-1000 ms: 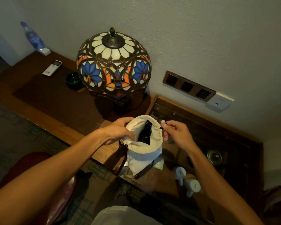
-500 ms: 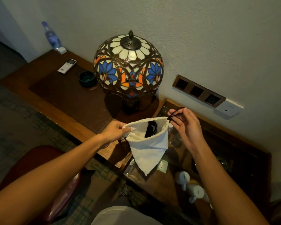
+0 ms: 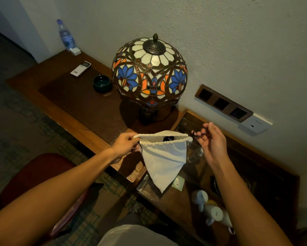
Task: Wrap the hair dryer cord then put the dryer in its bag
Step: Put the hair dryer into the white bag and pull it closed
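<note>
Between the two sets of fingers, left hand (image 3: 125, 142) pinching the rim, right hand (image 3: 212, 142) pinching the drawstring (image 3: 195, 134), hangs the soft bag (image 3: 164, 157), dryer (image 3: 167, 138) apparently inside, probably bottom-heavy, best held by its cords.

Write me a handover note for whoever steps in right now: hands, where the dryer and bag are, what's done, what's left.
Left hand: pinches the left edge of the white bag at its mouth, holding it up above the desk edge.
Right hand: pinches the black drawstring and holds it out to the right of the bag.
Hair dryer: inside the bag, only a dark bit showing through the narrowed mouth.
Done: dryer is in the bag; whether the cord is wrapped is hidden.
Left: probably pull the mouth fully shut, then set the bag down.
</note>
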